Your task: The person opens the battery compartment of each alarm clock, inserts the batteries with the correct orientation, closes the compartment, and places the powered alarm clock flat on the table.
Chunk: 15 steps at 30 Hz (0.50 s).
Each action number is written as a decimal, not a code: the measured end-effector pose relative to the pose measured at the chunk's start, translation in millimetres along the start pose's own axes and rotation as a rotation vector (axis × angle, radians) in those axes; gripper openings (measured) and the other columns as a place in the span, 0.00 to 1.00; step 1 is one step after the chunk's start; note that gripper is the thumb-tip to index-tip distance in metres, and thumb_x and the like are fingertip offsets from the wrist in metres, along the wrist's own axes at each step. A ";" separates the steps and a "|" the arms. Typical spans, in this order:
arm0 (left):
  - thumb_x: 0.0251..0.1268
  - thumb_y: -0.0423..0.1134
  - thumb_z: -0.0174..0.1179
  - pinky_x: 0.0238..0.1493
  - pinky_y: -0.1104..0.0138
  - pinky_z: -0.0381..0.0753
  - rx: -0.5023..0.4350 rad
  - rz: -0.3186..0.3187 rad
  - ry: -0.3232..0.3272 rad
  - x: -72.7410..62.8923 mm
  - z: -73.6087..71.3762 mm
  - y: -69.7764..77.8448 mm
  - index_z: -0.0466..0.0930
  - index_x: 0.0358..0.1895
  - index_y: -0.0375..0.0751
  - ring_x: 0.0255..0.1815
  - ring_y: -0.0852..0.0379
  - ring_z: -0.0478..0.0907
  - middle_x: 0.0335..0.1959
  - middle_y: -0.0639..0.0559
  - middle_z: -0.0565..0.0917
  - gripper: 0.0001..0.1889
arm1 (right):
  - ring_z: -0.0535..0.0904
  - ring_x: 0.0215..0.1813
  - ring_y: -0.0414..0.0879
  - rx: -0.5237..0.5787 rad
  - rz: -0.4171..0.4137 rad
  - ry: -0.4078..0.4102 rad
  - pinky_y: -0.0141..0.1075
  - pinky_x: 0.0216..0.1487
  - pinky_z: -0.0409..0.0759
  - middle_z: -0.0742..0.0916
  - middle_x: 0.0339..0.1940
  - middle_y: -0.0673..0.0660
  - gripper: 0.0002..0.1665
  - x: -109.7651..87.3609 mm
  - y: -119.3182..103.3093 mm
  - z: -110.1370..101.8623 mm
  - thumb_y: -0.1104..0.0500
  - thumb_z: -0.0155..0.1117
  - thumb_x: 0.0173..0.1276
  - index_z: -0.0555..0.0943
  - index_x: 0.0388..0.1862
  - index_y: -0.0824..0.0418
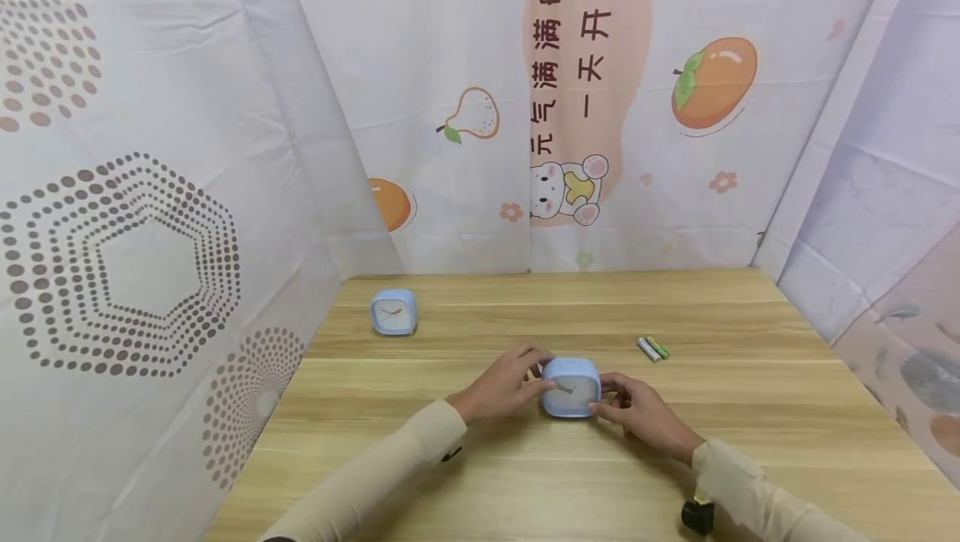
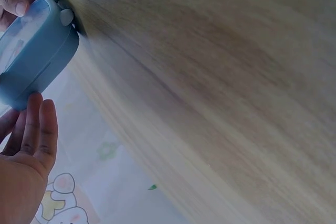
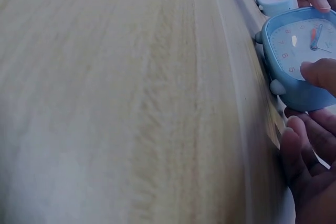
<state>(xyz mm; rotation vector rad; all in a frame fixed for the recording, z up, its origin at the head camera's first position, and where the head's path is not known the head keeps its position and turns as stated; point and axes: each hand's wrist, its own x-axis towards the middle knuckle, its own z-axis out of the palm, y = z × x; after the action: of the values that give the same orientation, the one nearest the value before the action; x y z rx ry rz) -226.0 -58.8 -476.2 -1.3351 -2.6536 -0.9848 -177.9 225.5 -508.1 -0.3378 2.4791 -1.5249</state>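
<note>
A light blue alarm clock (image 1: 572,365) with a rounded square case is held upright near the middle of the wooden table, its white dial towards me. My left hand (image 1: 508,385) grips its left side, thumb on the front edge and fingers behind. On the opposite side, my right hand (image 1: 647,415) pinches the case the same way. The right wrist view shows the numbered dial (image 3: 294,51) with the right thumb over its lower edge, and small feet under the case. Whether these feet touch the table I cannot tell.
A second light blue clock (image 1: 393,312) stands at the back left of the table (image 1: 480,317). Two small batteries (image 1: 652,348), one silvery and one green, lie side by side right of the held clock. Printed curtains (image 1: 450,217) hang along the back and sides.
</note>
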 end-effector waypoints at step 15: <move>0.73 0.48 0.66 0.46 0.75 0.78 -0.018 -0.093 -0.109 -0.8 6.5 -5.9 0.75 0.66 0.41 0.47 0.63 0.77 0.48 0.58 0.77 0.25 | 0.76 0.36 0.48 -0.004 0.016 -0.028 0.37 0.29 0.81 0.82 0.39 0.58 0.38 2.7 1.1 -3.9 0.50 0.70 0.73 0.69 0.73 0.68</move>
<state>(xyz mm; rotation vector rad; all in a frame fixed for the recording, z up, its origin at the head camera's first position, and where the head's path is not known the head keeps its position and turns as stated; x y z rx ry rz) -228.1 -58.5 -484.8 -1.3167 -2.8176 -0.9744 -181.7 228.4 -507.5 -0.3369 2.4587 -1.4988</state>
